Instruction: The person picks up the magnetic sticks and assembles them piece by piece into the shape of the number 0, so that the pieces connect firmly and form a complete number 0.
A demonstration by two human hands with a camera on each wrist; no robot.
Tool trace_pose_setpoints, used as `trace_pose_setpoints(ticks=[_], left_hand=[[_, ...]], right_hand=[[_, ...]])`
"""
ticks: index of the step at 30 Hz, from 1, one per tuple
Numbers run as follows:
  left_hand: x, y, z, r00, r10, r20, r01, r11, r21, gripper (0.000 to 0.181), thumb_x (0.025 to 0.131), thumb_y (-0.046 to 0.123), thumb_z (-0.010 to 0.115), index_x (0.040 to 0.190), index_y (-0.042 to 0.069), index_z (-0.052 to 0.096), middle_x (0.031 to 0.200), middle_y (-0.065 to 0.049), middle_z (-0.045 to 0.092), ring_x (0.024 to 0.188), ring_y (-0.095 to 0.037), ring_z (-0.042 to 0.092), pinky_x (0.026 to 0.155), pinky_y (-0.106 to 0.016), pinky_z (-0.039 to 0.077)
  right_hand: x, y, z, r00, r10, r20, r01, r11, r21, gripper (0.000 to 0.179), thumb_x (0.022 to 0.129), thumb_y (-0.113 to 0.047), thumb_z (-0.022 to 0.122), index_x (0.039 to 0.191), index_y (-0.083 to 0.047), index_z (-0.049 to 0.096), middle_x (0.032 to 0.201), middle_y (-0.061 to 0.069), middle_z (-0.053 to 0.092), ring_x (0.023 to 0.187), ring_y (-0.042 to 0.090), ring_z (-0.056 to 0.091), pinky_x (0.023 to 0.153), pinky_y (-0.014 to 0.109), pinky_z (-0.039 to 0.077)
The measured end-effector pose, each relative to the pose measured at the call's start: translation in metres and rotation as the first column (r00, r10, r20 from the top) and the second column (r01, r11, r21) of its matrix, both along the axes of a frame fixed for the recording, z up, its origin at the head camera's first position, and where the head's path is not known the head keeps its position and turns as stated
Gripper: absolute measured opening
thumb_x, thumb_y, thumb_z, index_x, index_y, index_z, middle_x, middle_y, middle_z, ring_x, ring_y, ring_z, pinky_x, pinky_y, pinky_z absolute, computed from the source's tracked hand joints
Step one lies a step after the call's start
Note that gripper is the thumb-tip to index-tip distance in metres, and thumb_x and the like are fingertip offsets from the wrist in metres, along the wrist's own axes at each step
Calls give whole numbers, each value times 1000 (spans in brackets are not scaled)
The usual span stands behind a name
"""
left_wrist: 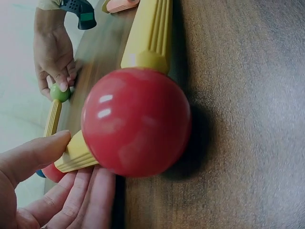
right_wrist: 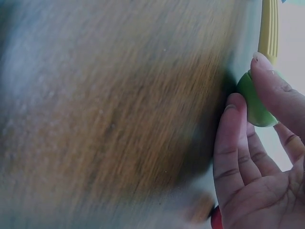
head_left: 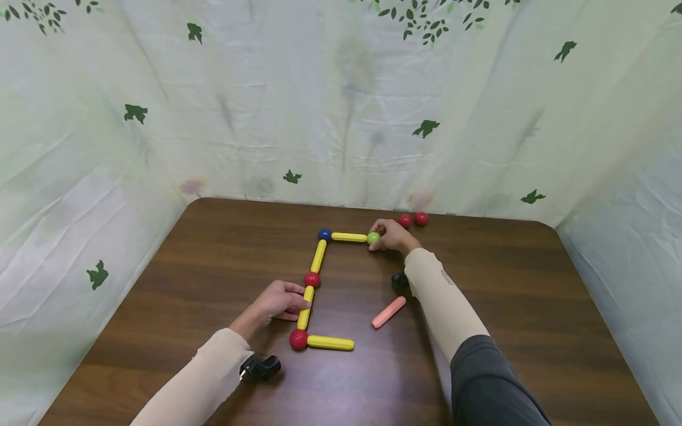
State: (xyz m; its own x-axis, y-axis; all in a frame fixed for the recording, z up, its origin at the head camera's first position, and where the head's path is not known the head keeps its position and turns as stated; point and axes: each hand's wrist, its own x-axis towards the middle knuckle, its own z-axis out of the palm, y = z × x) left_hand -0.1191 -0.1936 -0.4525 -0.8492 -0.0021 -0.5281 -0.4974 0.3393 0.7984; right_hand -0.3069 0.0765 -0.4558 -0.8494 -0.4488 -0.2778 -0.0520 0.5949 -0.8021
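Observation:
Yellow sticks and coloured balls lie joined in a bracket shape on the table. My left hand [head_left: 279, 300] holds the lower upright yellow stick [head_left: 303, 320] between thumb and fingers. That stick runs from a near red ball [head_left: 299, 339] to a middle red ball [head_left: 312, 279]. Another yellow stick [head_left: 318, 255] leads up to a blue ball [head_left: 325, 235]. From there a top yellow stick [head_left: 348, 237] reaches a green ball [head_left: 374, 238], which my right hand [head_left: 393, 235] pinches. A bottom yellow stick [head_left: 330, 343] points right from the near red ball; its far end is free.
On the brown table [head_left: 213, 266], a pink stick [head_left: 389, 312] lies right of the bracket shape. Two loose red balls [head_left: 421, 219] sit by the back edge, just beyond my right hand. Patterned white cloth [head_left: 341, 118] hangs behind the table and at both sides.

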Motion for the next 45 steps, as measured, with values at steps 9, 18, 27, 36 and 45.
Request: trace_pose_setpoints(ticks=[9, 18, 27, 36, 45], left_hand=[[0, -4, -7, 1000, 29, 8, -29, 996, 86, 43, 85, 5, 71, 123, -9, 56, 90, -10, 68, 75, -17, 66, 69, -37, 58], [6, -9, -11, 999, 40, 8, -41, 993, 108, 44, 84, 5, 71, 122, -10, 56, 89, -10, 68, 76, -17, 65, 71, -37, 58], [9, -13, -12, 999, 42, -5, -41, 991, 126, 42, 84, 3, 72, 120, -13, 55, 93, -11, 68, 77, -18, 66, 73, -38, 58], [7, -13, -10, 999, 35, 7, -36, 996, 85, 41, 83, 7, 74, 118, -9, 59, 94, -12, 69, 78, -19, 67, 73, -38, 58], [3, -10, -8, 999, 33, 11, -33, 996, 79, 40, 84, 7, 73, 118, -8, 60, 95, -11, 69, 80, -20, 67, 73, -37, 58]], right_hand=[[-2, -2, 1, 1000, 8, -6, -8, 1000, 4, 39, 77, 1, 78, 110, -1, 58, 101, 14, 59, 79, 18, 55, 66, 24, 49], [1, -1, 7, 999, 42, 14, -42, 999, -3, 48, 78, 0, 78, 119, 0, 55, 107, 16, 58, 88, 22, 56, 67, 29, 54], [-11, 46, 17, 976, -101, -190, 77, 988, -132, 43, 81, 2, 74, 119, 8, 57, 112, 26, 60, 98, 35, 58, 77, 36, 51], [-28, 86, 6, 942, -261, -211, 247, 965, -93, 44, 82, 4, 71, 123, 5, 56, 127, 22, 51, 111, 41, 50, 91, 48, 46], [-36, 94, 2, 970, -188, -153, 200, 977, 69, 49, 84, 3, 69, 130, 1, 52, 134, 24, 45, 123, 39, 40, 106, 51, 35]])
